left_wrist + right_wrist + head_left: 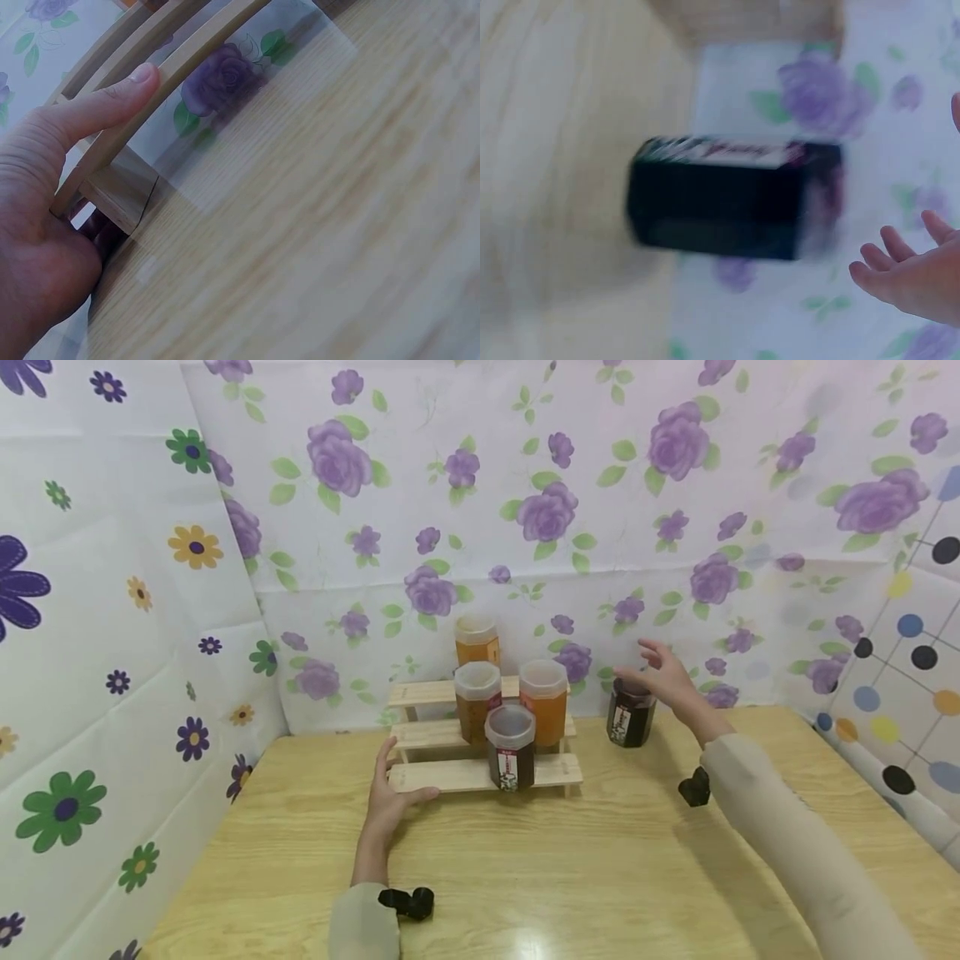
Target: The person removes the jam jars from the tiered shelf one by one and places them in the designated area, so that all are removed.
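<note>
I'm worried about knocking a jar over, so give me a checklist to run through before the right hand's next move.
1. Left hand gripping the wooden rack: ok, at the lowest shelf's left end.
2. Loose dark jar upright on the table: ok, right of the rack.
3. Right hand gripping that jar: not ok; its fingers are apart from it in the right wrist view.
4. Rack jars upright: ok for the top jar, left middle jar, right middle jar and bottom jar.
5. Bare room on the lowest shelf: ok, both sides of its jar.
6. Lids tight: cannot tell.
</note>
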A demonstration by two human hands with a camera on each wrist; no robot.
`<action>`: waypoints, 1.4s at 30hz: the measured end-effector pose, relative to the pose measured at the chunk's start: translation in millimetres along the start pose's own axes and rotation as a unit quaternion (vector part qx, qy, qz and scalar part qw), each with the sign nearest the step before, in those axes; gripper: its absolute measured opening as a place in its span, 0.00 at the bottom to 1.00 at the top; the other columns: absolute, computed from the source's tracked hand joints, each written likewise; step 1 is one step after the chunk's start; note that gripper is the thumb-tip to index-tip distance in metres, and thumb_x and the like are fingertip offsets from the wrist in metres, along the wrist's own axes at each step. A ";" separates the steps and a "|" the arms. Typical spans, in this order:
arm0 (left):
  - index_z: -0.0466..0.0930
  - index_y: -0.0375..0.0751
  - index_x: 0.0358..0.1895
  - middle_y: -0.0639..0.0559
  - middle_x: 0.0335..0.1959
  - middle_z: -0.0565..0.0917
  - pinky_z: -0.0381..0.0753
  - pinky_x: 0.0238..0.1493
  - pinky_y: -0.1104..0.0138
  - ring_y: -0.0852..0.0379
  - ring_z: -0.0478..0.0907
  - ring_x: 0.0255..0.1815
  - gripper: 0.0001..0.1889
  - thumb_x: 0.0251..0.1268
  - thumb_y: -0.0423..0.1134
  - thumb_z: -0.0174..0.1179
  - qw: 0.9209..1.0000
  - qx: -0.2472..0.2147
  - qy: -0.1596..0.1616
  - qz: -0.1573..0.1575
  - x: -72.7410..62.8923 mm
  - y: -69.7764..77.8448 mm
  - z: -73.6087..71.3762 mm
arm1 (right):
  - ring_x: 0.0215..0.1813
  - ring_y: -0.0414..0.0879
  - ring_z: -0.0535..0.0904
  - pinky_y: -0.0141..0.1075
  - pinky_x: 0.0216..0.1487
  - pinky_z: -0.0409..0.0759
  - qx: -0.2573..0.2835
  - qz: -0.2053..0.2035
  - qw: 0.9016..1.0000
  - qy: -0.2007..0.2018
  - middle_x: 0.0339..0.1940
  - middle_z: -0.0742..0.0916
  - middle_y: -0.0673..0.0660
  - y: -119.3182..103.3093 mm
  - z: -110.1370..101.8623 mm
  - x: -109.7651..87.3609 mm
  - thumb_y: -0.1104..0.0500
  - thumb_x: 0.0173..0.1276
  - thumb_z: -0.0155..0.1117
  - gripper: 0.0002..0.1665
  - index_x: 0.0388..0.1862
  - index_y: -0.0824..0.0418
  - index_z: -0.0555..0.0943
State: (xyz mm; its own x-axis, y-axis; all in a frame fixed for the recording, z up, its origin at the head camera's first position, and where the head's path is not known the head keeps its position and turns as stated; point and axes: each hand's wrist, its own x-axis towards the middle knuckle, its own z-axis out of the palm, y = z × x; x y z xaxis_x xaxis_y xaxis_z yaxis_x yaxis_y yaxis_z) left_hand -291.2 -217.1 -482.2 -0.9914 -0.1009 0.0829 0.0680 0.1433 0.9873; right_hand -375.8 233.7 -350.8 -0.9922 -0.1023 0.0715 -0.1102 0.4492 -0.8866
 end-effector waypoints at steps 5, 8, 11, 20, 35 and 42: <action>0.45 0.69 0.76 0.39 0.75 0.53 0.50 0.72 0.35 0.35 0.51 0.74 0.61 0.42 0.33 0.78 1.000 0.006 0.000 0.006 0.9 5.2 -0.8 | 0.81 0.61 0.47 0.61 0.75 0.54 -0.002 -0.040 0.999 -0.006 0.80 0.56 0.62 -35.0 6.5 -4.4 0.43 0.67 0.64 0.51 0.80 0.53 0.49; 0.46 0.69 0.76 0.40 0.74 0.54 0.51 0.73 0.36 0.36 0.53 0.74 0.61 0.43 0.33 0.78 1.000 0.008 -0.002 0.006 0.9 5.0 -0.6 | 0.80 0.62 0.50 0.59 0.77 0.53 0.001 -0.064 0.998 -0.008 0.79 0.59 0.63 -53.4 16.3 -5.3 0.46 0.67 0.65 0.49 0.79 0.55 0.52; 0.46 0.69 0.76 0.40 0.74 0.55 0.52 0.72 0.37 0.37 0.53 0.73 0.61 0.42 0.33 0.78 1.000 0.007 0.000 0.002 0.3 2.0 0.1 | 0.79 0.62 0.53 0.57 0.78 0.52 -0.001 -0.084 0.996 -0.008 0.78 0.62 0.64 -67.7 28.7 -3.7 0.47 0.66 0.66 0.48 0.78 0.57 0.54; 0.46 0.67 0.77 0.38 0.73 0.55 0.51 0.72 0.35 0.36 0.53 0.73 0.61 0.42 0.34 0.78 1.000 0.009 0.002 0.006 -0.6 -2.5 -1.5 | 0.78 0.60 0.57 0.56 0.75 0.60 0.039 -0.095 0.994 -0.039 0.78 0.62 0.61 -99.2 70.6 14.9 0.46 0.64 0.69 0.50 0.78 0.53 0.55; 0.48 0.66 0.76 0.38 0.74 0.54 0.53 0.71 0.35 0.37 0.51 0.74 0.60 0.42 0.33 0.79 1.000 0.007 0.005 0.022 0.6 -3.2 -0.8 | 0.78 0.58 0.57 0.53 0.75 0.62 0.056 -0.102 0.991 -0.068 0.78 0.61 0.61 -148.8 143.6 60.1 0.47 0.60 0.72 0.54 0.78 0.53 0.54; 0.48 0.59 0.78 0.37 0.74 0.54 0.51 0.72 0.35 0.36 0.50 0.75 0.59 0.44 0.31 0.77 1.000 -0.005 -0.007 -0.002 -11.5 21.8 -2.0 | 0.79 0.55 0.54 0.50 0.75 0.63 0.055 -0.077 0.994 -0.052 0.80 0.57 0.59 -155.9 166.2 69.1 0.48 0.58 0.74 0.58 0.79 0.54 0.50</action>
State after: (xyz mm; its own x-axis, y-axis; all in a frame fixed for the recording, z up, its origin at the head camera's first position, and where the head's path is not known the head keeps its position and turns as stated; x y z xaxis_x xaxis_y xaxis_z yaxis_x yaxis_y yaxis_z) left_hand -278.1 -214.7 -461.4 -0.9930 -0.0883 0.0782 0.0659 0.1339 0.9888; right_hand -417.4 9.2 -283.5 -0.9522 -0.2554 0.1674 -0.2471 0.3223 -0.9138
